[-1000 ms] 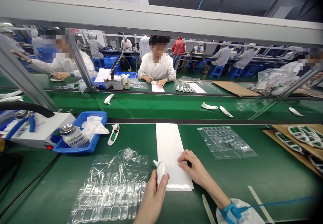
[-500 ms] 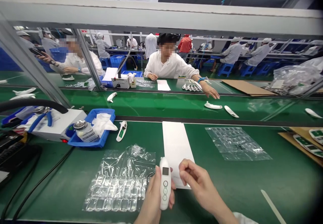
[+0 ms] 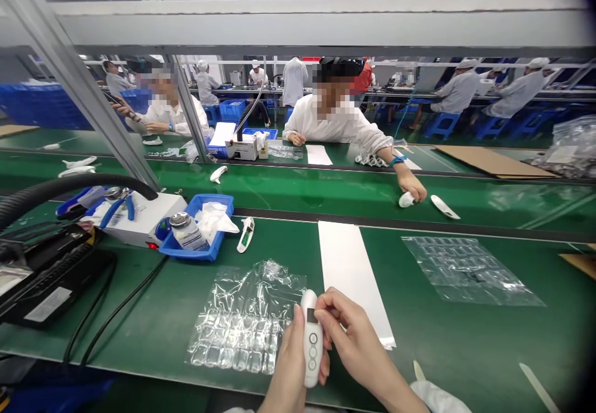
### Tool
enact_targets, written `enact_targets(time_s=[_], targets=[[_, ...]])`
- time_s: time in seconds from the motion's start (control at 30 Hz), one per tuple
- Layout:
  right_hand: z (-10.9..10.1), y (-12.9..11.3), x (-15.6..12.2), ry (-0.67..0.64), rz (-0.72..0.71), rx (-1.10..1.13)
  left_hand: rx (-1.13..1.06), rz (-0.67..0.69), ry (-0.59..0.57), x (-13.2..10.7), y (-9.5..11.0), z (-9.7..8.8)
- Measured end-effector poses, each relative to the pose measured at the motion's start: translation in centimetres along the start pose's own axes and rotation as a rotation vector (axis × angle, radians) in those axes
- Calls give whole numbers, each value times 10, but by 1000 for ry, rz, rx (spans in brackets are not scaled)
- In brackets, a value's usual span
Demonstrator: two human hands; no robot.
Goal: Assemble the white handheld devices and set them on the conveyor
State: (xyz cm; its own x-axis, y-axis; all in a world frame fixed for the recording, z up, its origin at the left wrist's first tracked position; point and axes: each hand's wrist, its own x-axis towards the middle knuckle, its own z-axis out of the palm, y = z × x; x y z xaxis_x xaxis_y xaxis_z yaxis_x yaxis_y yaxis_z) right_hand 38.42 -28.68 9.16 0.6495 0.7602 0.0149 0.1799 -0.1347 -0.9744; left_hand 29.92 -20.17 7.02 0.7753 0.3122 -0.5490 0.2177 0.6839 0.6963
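My left hand (image 3: pixel 287 363) is wrapped round a white handheld device (image 3: pixel 311 337) with a small dark screen and three round buttons, held upright over the table's near edge. My right hand (image 3: pixel 351 337) has its fingers curled and pinched at the device's upper right side, by the screen. Whether anything is between those fingertips is too small to tell. A white paper strip (image 3: pixel 350 270) lies just beyond my hands. A crumpled clear plastic sheet of small pockets (image 3: pixel 242 317) lies left of the device.
A second clear pocket sheet (image 3: pixel 465 264) lies at the right. A blue tray (image 3: pixel 198 236) with a bottle and wipes stands at the left, next to a white machine (image 3: pixel 139 217) and a black hose. Across the belt (image 3: pixel 302 192) a co-worker's hand rests on a white part (image 3: pixel 406 199).
My right hand has closed in onto the device's screen end. The view has swung left. The co-worker opposite has reached further onto the belt and covers a white part.
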Motion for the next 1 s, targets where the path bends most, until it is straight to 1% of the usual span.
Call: enact_targets(time_s=[0.47, 0.7, 0.77, 0.87, 0.93, 1.0], targets=[[7, 6, 0, 52, 19, 3, 33, 13, -12, 0, 0, -3], [9, 5, -3, 83, -23, -137, 114, 51, -9, -4, 0, -5], [11, 6, -3, 78, 25, -57, 176, 107, -23, -4, 0, -6], [16, 9, -2, 44, 127, 190, 252, 159, -44, -1, 1, -8], [18, 9, -1, 40, 146, 293, 264, 129, -43, -1, 2, -10], [18, 6, 0, 46, 123, 281, 272, 90, -12, -2, 2, -13]])
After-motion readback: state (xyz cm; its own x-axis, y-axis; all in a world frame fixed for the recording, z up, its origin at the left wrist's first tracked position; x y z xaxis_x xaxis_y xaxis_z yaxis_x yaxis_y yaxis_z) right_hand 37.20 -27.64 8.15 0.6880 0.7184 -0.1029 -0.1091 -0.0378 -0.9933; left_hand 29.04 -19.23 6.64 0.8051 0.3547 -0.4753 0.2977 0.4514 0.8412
